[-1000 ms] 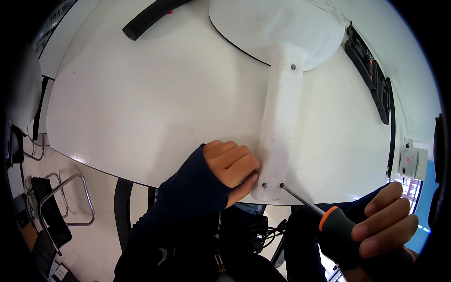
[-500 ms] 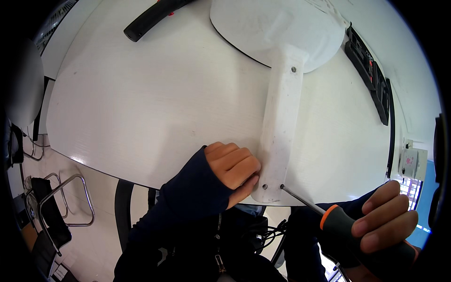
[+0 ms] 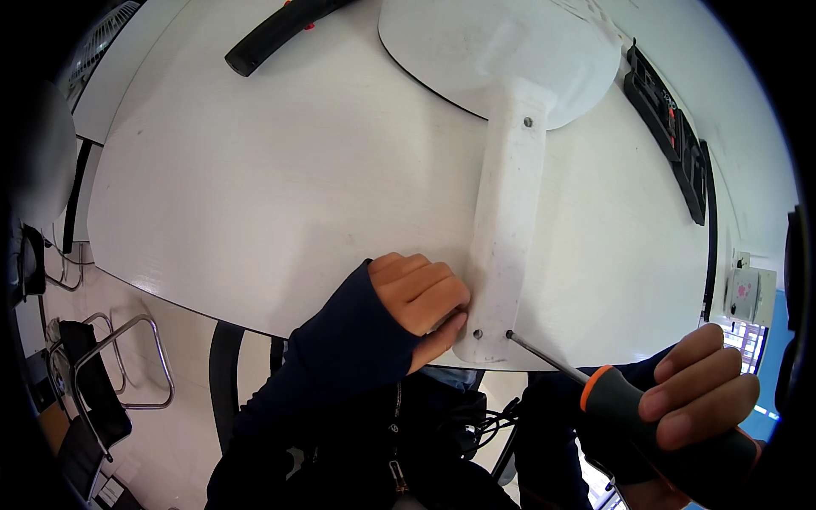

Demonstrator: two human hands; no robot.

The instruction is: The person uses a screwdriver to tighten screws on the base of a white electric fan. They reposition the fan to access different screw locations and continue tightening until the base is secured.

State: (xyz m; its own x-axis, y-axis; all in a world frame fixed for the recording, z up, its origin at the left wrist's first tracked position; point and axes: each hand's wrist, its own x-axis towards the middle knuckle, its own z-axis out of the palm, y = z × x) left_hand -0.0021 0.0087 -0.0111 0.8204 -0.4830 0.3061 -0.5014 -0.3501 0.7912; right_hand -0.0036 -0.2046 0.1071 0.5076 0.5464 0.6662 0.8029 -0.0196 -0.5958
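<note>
A long white plastic neck [image 3: 507, 212] lies on the table, joined at its far end to a broad rounded white body [image 3: 501, 42]. My left hand [image 3: 422, 293] is closed against the left side of its near end, fingers curled; their tips are hidden. Two small holes show in that end, and one more near the body. My right hand [image 3: 701, 387] wraps round the dark grip of a screwdriver [image 3: 625, 408] with an orange ring. The screwdriver's shaft slants up to the left, its tip at the right-hand hole.
A black tool handle [image 3: 272, 38] with a red button lies at the far left of the white table [image 3: 255, 170]. An opened black case [image 3: 667, 127] with small parts stands along the right edge. Left of the table is a metal-framed chair [image 3: 119, 365]. Dark cables hang below the front edge.
The view has shifted very slightly. Both hands keep their places, and the screwdriver's tip stays at the same hole.
</note>
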